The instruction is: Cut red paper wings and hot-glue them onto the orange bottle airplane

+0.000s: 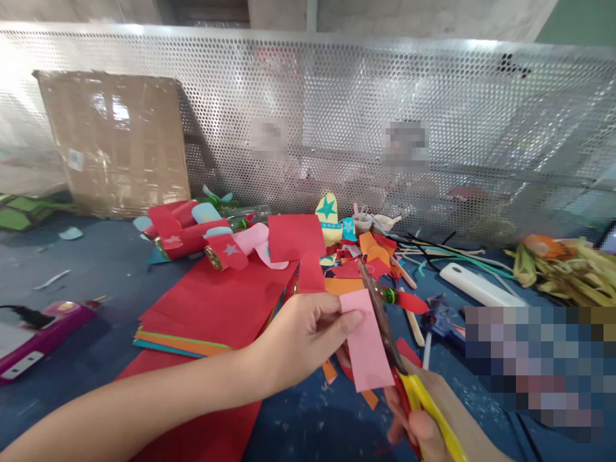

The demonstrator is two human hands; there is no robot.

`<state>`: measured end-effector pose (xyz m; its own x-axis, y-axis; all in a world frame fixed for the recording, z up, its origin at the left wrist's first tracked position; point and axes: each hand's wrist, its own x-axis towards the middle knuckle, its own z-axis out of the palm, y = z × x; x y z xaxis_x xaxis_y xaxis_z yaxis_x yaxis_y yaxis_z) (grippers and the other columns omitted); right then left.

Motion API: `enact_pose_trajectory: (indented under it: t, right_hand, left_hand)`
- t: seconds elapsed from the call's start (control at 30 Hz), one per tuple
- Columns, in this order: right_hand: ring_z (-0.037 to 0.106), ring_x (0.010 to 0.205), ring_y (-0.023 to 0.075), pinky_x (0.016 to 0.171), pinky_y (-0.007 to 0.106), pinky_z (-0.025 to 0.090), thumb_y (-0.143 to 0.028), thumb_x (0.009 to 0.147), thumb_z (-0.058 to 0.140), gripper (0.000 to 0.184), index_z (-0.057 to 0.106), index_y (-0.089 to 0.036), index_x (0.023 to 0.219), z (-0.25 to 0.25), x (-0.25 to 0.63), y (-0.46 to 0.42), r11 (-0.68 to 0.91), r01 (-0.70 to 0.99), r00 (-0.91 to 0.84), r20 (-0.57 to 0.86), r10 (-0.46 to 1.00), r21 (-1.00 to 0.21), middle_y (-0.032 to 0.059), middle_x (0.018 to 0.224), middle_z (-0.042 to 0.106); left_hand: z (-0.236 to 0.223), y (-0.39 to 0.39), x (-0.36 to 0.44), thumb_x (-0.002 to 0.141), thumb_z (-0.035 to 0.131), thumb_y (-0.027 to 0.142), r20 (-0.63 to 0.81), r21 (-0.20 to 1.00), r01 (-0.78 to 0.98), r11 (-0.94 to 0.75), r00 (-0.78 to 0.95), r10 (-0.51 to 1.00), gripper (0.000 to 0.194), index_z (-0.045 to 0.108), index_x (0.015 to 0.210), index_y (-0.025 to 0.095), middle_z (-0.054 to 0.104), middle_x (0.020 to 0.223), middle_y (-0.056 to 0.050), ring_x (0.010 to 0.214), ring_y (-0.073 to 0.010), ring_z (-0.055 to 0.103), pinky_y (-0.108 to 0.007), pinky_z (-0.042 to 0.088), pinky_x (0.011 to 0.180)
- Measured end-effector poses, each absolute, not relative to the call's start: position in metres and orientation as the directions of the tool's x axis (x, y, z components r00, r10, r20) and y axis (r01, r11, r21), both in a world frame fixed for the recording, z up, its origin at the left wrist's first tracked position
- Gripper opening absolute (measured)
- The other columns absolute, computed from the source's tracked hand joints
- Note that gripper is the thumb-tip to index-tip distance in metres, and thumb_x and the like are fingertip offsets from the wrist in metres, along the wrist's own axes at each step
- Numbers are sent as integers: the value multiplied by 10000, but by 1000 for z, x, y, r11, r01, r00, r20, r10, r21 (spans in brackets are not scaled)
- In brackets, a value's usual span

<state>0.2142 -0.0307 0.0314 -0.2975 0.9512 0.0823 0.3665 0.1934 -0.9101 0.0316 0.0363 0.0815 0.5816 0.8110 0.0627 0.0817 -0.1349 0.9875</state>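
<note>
Between its thumb and fingers, my left hand [308, 333] pinches a pink rectangle of paper [368, 353] by its upper left edge. My right hand [433, 398] is closed round the yellow and red handles of a pair of scissors [385, 327]. The blades point up and away, lying along the right edge of the pink paper; whether they are cutting into it I cannot tell. Behind my left hand are a red paper shape [296, 237] and a stack of red sheets [216, 301], with orange, green and blue edges showing beneath.
Paper-wrapped bottles [187, 240] lie at the back left, near a cardboard sheet [115, 144] against a perforated metal screen [337, 96]. Colored scraps [378, 247] and a blue glue gun [440, 321] lie right of centre. A purple power strip [48, 337] sits left; dried husks [568, 269] lie far right.
</note>
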Motion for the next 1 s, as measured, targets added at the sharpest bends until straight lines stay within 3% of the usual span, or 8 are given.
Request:
enact_pose_trajectory:
  t: [0.1, 0.23, 0.3, 0.4, 0.43, 0.63, 0.8, 1.0]
  right_hand:
    - [425, 388, 105, 365, 220, 437, -856, 722, 314, 712, 568, -206, 862, 37, 218, -30, 134, 350, -195, 68, 978, -927, -27, 580, 471]
    - [547, 452, 158, 411, 267, 482, -705, 792, 402, 486, 517, -233, 772, 51, 240, -11, 43, 568, 55, 89, 995, -822, 12, 636, 579]
    - [666, 675, 257, 587, 342, 527, -607, 780, 481, 382, 541, -233, 834, 61, 257, 4, 24, 790, 43, 95, 995, -612, 75, 749, 684]
    - [670, 637, 265, 530, 318, 464, -458, 827, 483, 268, 601, -221, 866, 78, 282, 26, -87, 978, 122, 184, 975, -187, 86, 711, 710]
    - [663, 611, 256, 510, 308, 441, -429, 830, 509, 246, 625, -216, 872, 83, 288, 33, -107, 983, 134, 186, 973, -149, 84, 707, 713]
    - [661, 800, 235, 686, 317, 479, -329, 818, 645, 216, 661, -163, 956, 101, 311, 80, -86, 996, 87, 120, 989, -14, 79, 849, 706]
    - [631, 930, 191, 814, 390, 521, -315, 912, 581, 201, 626, -171, 1045, 93, 320, 118, -8, 999, 9, -12, 1000, 34, 55, 1077, 645]
    - [615, 998, 218, 834, 421, 522, -305, 915, 578, 270, 588, -175, 1151, 69, 323, 142, 55, 996, -59, -55, 997, -77, 74, 1182, 605]
  left_hand:
    - [80, 38, 31, 894, 491, 356, 56, 974, 148, -171, 575, 817, 316, 530, 645, 165, 611, 590, 5, 545, -123, 627, -204, 490, 520]
    - [80, 44, 30, 879, 512, 379, 82, 959, 190, -211, 527, 846, 306, 570, 688, 147, 622, 638, -10, 595, -138, 610, -229, 484, 553]
    - [81, 47, 30, 870, 521, 356, 74, 973, 146, -179, 536, 841, 253, 599, 758, 142, 664, 720, -27, 669, -156, 632, -253, 506, 621]
    - [81, 50, 30, 826, 559, 262, 55, 989, 81, -126, 588, 807, 168, 622, 922, 139, 703, 891, -51, 829, -176, 656, -279, 510, 749]
    - [81, 50, 30, 808, 571, 234, 46, 989, 82, -119, 604, 796, 183, 617, 958, 141, 701, 907, -48, 842, -172, 654, -274, 503, 752]
    - [78, 37, 31, 743, 554, 148, -53, 923, 299, -244, 726, 686, 50, 603, 738, 153, 569, 633, 37, 584, -94, 531, -187, 393, 541]
    - [82, 24, 29, 709, 533, 76, -7, 781, 330, -531, 854, 520, 198, 686, 784, 177, 659, 794, -3, 715, -119, 591, -185, 433, 643]
    - [80, 24, 27, 776, 537, 81, 18, 742, 286, -606, 896, 444, 222, 701, 858, 205, 655, 868, -13, 760, -119, 611, -173, 469, 673]
